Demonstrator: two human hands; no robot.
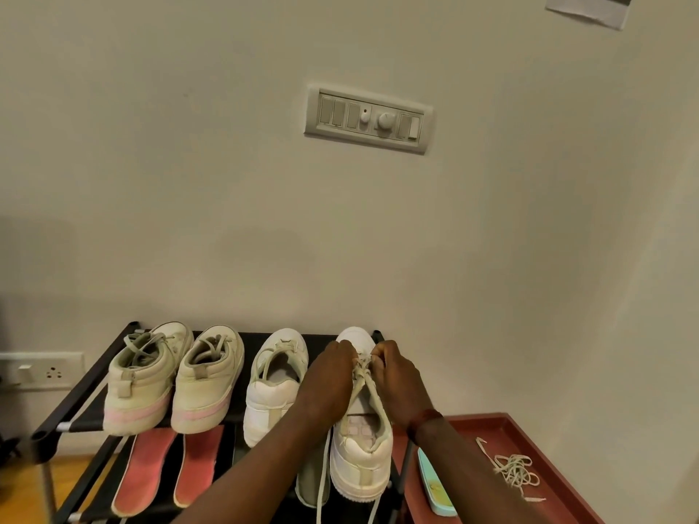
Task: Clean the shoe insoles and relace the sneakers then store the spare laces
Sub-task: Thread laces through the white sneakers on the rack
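Sneaker (361,467) rightmost of 4 on shoe rack (84,383) | left hand (331,376) pinching its lace (363,372) | right hand (395,376) pinching same lace | spare laces (514,470) on red tray (559,444)

The left hand (330,376) and right hand (395,374) are bare with bare forearms, a reddish thread band (424,420) circling the right wrist.

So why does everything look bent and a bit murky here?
Head view: the wide-angle lens tilts the switch panel and splays the shoe rack; dim warm light leaves soft shadows on the wall; the left hand and right hand pinching the lace look slightly blurred.
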